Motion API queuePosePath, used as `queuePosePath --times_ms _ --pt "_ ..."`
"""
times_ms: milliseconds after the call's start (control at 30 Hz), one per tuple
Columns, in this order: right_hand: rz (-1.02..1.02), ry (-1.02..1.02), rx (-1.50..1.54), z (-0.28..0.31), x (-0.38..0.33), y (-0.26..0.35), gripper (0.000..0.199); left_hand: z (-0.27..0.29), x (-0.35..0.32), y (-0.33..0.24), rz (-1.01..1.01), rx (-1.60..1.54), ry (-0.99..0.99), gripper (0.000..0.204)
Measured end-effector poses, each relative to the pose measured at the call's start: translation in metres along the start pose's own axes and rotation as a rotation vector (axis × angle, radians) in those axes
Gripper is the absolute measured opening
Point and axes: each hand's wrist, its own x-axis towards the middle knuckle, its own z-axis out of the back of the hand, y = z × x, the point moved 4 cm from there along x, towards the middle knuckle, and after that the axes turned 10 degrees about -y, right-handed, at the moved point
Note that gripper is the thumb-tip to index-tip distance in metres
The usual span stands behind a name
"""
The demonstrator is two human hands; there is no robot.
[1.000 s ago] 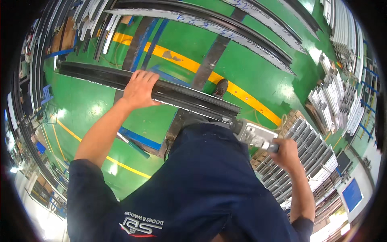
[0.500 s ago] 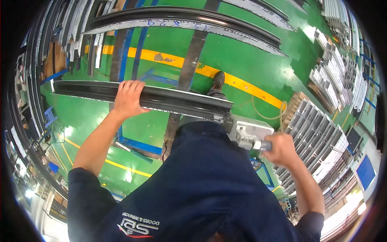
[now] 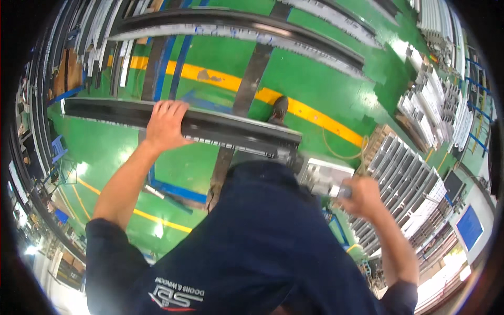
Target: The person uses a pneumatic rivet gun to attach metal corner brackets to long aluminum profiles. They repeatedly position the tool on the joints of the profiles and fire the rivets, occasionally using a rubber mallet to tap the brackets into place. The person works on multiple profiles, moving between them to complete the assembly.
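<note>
While the long dark aluminium profile (image 3: 178, 123) is steadied by left hand (image 3: 167, 125) fingers curled over it, a grey power tool (image 3: 324, 177) is gripped at its end by the right hand (image 3: 363, 197).

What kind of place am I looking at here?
Probably a workshop for metal window or door frames: long dark profiles lie across a green floor with yellow lane lines, and racks of pale profiles stand at the right.
</note>
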Motion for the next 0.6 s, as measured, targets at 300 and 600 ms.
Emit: queuePosePath --times_ms 300,600 --pt "0.033 -0.033 0.035 -0.013 0.013 -0.019 0.024 -0.007 0.017 0.001 -0.06 0.016 0.034 0.096" --pt "0.071 0.001 -0.124 0.014 0.016 -0.006 0.036 -0.007 0.027 0.004 -0.031 0.039 -0.072 0.1"
